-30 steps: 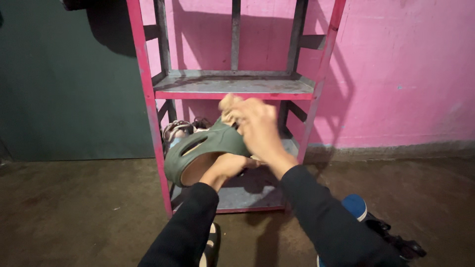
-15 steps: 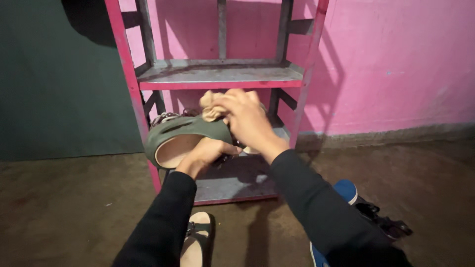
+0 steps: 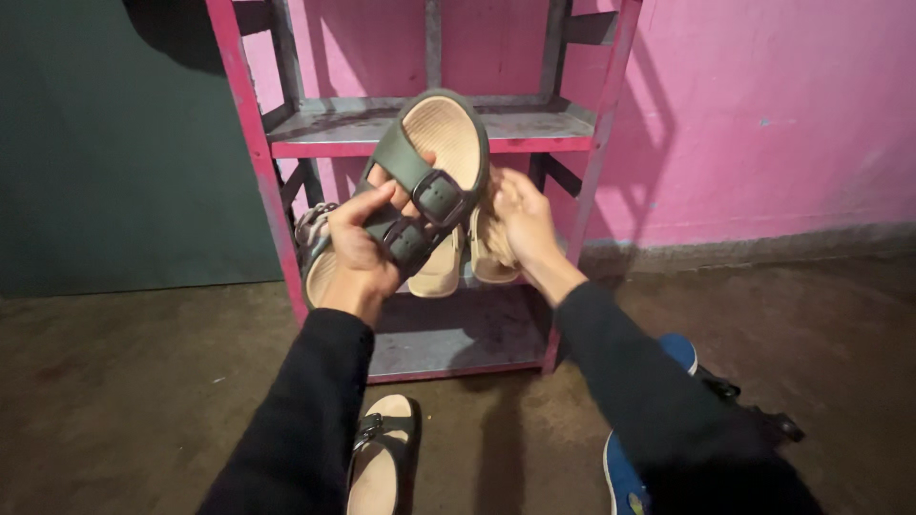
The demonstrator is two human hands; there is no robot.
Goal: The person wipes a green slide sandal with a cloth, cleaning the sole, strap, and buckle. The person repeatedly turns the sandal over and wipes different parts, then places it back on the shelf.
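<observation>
Head view: my left hand (image 3: 358,250) has its fingers (image 3: 377,195) wrapped tight around the straps of a green sandal (image 3: 420,181), which I hold tilted up in front of the pink shelf rack (image 3: 250,143), footbed facing me. Just right of those fingers, my right hand (image 3: 520,219) is curled around something tan (image 3: 489,250) that looks like a cloth or a second sole; I cannot tell which. It sits just beside the sandal's edge. Behind my hands, a tan sandal (image 3: 441,272) rests on the middle shelf. Below my left fingers, another sandal (image 3: 382,458) lies on the floor, not shelved. By my judgement, the work is partway: one is up, one is in hand, one is down.
</observation>
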